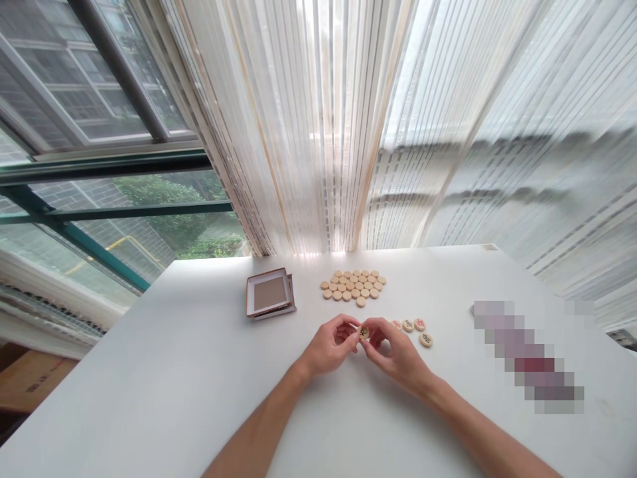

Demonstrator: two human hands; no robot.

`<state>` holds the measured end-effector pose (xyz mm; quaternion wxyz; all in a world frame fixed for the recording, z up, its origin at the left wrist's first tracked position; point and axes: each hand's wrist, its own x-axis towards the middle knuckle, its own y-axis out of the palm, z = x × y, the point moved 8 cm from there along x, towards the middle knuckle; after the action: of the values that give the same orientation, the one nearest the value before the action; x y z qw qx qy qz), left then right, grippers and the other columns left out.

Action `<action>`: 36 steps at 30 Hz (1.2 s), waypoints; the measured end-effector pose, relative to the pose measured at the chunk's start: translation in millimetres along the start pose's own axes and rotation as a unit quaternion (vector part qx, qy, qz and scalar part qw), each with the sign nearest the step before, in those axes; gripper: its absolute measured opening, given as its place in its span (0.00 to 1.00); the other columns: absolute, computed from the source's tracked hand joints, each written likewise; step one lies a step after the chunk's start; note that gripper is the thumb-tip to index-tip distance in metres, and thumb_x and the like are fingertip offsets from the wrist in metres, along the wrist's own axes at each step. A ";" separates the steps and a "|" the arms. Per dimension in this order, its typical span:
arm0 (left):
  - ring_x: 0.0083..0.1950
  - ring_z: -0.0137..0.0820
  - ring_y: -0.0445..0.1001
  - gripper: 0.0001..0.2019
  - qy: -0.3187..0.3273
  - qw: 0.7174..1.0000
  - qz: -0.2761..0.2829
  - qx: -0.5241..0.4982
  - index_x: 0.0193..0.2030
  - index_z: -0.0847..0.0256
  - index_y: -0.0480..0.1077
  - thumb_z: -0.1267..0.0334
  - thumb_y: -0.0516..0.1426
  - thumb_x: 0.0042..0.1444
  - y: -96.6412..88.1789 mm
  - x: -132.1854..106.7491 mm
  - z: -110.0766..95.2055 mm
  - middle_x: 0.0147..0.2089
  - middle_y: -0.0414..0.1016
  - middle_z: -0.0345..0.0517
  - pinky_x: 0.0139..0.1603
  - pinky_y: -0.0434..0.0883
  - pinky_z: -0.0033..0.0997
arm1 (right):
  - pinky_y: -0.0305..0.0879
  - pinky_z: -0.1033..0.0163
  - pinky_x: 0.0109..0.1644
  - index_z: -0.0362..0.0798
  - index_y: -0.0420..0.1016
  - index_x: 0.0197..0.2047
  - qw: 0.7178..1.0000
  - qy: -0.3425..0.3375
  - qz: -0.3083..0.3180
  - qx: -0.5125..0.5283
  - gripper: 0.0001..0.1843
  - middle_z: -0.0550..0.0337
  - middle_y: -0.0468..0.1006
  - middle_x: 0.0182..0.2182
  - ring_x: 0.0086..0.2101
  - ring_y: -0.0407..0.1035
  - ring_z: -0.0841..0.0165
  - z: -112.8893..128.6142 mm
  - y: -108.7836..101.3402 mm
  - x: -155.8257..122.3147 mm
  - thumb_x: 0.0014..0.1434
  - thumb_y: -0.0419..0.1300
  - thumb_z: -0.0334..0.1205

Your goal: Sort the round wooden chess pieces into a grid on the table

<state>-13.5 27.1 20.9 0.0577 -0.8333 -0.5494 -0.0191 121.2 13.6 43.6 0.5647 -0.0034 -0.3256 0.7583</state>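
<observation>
Both my hands meet over the white table [174,372], pinching one round wooden chess piece [363,332] with a dark character on its face. My left hand [329,346] grips its left side and my right hand [393,350] grips its right side, fingers closed. Just right of my right hand lie a few more pieces [418,328] face up with red and dark characters. Farther back, several blank-faced wooden pieces [353,286] lie packed in a flat cluster.
A shallow open box with its lid [269,294] lies at the back left of the pieces. A blurred-out object [530,358] lies on the table's right. Sheer curtains [398,126] and a window [99,133] stand behind the table's far edge.
</observation>
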 end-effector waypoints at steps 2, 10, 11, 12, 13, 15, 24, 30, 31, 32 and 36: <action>0.35 0.30 0.76 0.16 0.001 1.000 0.000 0.001 0.50 0.63 0.69 0.54 0.59 0.62 0.0 0.0 0.3 0.39 0.77 0.48 0.41 0.74 0.33 | 0.72 0.60 0.37 0.50 0.68 0.49 1.000 -0.001 -0.003 0.001 0.10 0.56 0.77 0.37 0.31 0.72 0.68 -0.3 0.0 0.1 0.64 0.58 0.40; 0.35 0.30 0.76 0.15 0.004 1.000 -0.005 0.004 0.49 0.62 0.70 0.54 0.60 0.61 0.4 0.3 1.9 0.39 0.76 0.47 0.40 0.74 0.32 | 0.73 0.61 0.35 0.50 0.68 0.50 1.000 0.000 0.002 0.011 0.11 0.57 0.77 0.35 0.31 0.73 0.67 3.1 -0.7 -0.8 0.65 0.57 0.42; 0.35 0.30 0.76 0.15 0.004 1.000 -0.004 0.004 0.49 0.62 0.70 0.54 0.60 0.61 0.5 0.3 1.5 0.39 0.76 0.47 0.40 0.74 0.32 | 0.73 0.62 0.34 0.50 0.68 0.50 1.000 0.004 0.006 0.012 0.11 0.57 0.77 0.35 0.31 0.73 0.67 3.1 -0.3 -0.9 0.65 0.57 0.42; 0.34 0.30 0.76 0.15 0.005 1.000 -0.004 0.004 0.49 0.62 0.70 0.54 0.59 0.61 0.5 0.3 1.2 0.38 0.76 0.47 0.40 0.74 0.32 | 0.73 0.62 0.34 0.50 0.68 0.50 1.000 0.008 0.009 0.013 0.10 0.57 0.77 0.35 0.31 0.73 0.67 2.8 0.1 -1.1 0.66 0.57 0.42; 0.34 0.29 0.76 0.15 0.006 1.000 -0.004 0.005 0.49 0.62 0.70 0.54 0.59 0.61 0.4 0.4 0.8 0.38 0.76 0.47 0.40 0.74 0.32 | 0.72 0.63 0.33 0.50 0.68 0.50 1.000 0.011 0.012 0.014 0.10 0.57 0.77 0.35 0.31 0.73 0.67 2.5 0.5 -1.2 0.66 0.56 0.41; 0.34 0.29 0.76 0.16 0.007 1.000 -0.007 0.005 0.49 0.62 0.70 0.54 0.60 0.61 0.1 0.4 0.6 0.39 0.76 0.47 0.40 0.74 0.32 | 0.71 0.63 0.32 0.50 0.67 0.50 1.000 0.016 0.013 0.019 0.10 0.57 0.77 0.35 0.31 0.73 0.67 1.4 1.0 -1.3 0.66 0.56 0.41; 0.37 0.30 0.76 0.16 0.009 1.000 -0.014 0.019 0.50 0.61 0.69 0.56 0.61 0.59 -0.4 -0.5 0.2 0.40 0.75 0.46 0.41 0.74 0.32 | 0.71 0.62 0.33 0.50 0.66 0.52 0.999 0.029 0.018 0.029 0.11 0.55 0.77 0.38 0.32 0.72 0.67 -2.9 3.5 -1.1 0.67 0.54 0.41; 0.37 0.30 0.76 0.16 0.006 1.000 -0.018 0.025 0.50 0.61 0.70 0.56 0.62 0.59 -0.8 -0.3 2.1 0.41 0.76 0.48 0.41 0.74 0.31 | 0.72 0.61 0.38 0.50 0.66 0.53 0.999 0.025 0.021 0.039 0.11 0.54 0.77 0.40 0.34 0.73 0.67 -0.1 1.3 -0.2 0.67 0.53 0.38; 0.38 0.30 0.76 0.16 0.007 0.999 -0.021 0.027 0.50 0.61 0.70 0.56 0.62 0.59 -1.2 -0.2 2.5 0.41 0.76 0.48 0.41 0.74 0.31 | 0.72 0.60 0.38 0.50 0.66 0.52 0.999 0.023 0.022 0.041 0.11 0.55 0.77 0.40 0.34 0.73 0.67 0.6 1.0 -0.2 0.67 0.52 0.38; 0.38 0.31 0.76 0.16 0.007 0.999 -0.023 0.029 0.50 0.61 0.70 0.56 0.62 0.59 -1.7 -0.1 2.8 0.41 0.76 0.48 0.41 0.74 0.30 | 0.72 0.60 0.39 0.50 0.66 0.52 0.999 0.022 0.023 0.042 0.11 0.55 0.77 0.40 0.34 0.73 0.67 1.1 0.8 -0.1 0.68 0.52 0.38; 0.39 0.31 0.76 0.15 0.006 0.999 -0.023 0.037 0.50 0.61 0.70 0.56 0.61 0.60 -2.3 0.0 3.3 0.41 0.75 0.47 0.41 0.74 0.30 | 0.72 0.59 0.40 0.50 0.65 0.51 0.998 0.026 0.022 0.054 0.10 0.56 0.77 0.40 0.34 0.73 0.67 2.0 0.7 -0.1 0.68 0.51 0.39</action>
<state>-15.7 28.4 17.7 0.0913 -0.8177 -0.5683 -0.0050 119.9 12.5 44.8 0.5553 0.0002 -0.2695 0.7868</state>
